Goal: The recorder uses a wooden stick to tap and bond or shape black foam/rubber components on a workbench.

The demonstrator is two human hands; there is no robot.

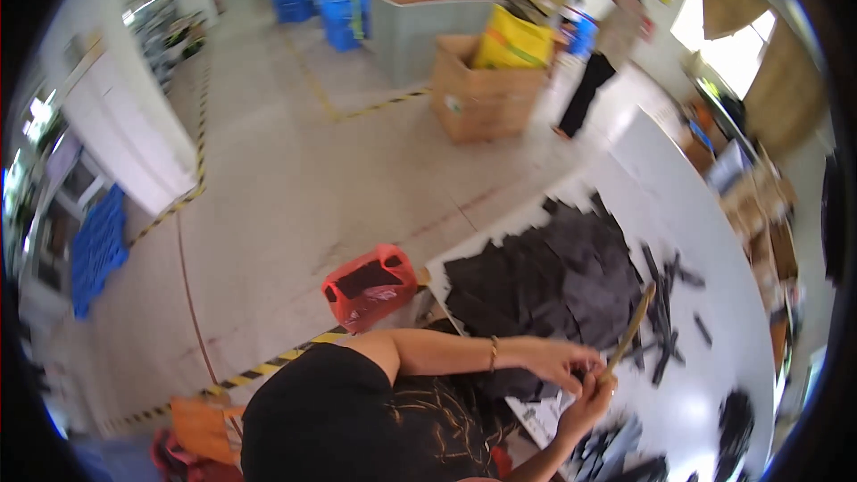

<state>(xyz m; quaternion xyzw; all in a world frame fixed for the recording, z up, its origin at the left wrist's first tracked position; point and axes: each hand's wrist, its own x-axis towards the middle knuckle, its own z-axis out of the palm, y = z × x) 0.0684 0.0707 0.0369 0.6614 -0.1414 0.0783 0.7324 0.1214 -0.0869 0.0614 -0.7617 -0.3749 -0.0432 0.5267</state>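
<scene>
Along the left of the frame, can make out a blue slatted panel (100,248) beside a white pillar (134,138), then, lower down, an orange cloth (203,427). Left of centre, see a red plastic bag (368,293) with dark pieces in its mouth, just beyond the table's near corner; cannot tell what supports it. Might tip or spill if knocked by an elbow. Farther up, a cardboard box (482,103) with a yellow sack (513,40) in it — blocks part of the aisle.

Right of centre, find dark flat pieces (549,268) heaped loosely on the white table (719,295), close to its left edge. Could slide over that edge if brushed by the left forearm, which hides the lower part of the heap.

Just below the heap, left hand (561,362) with curled fingers meeting the other hand; cannot tell whether pinching anything. Beside it, right hand (585,403) with fingers pinching the lower end of a tan strip (632,323), aimed up and right. Could swivel or drop if pinched too loosely — far end unsupported, near loose dark strips (662,330), easily swept aside. At far right, cartons (759,214) beyond the table.
</scene>
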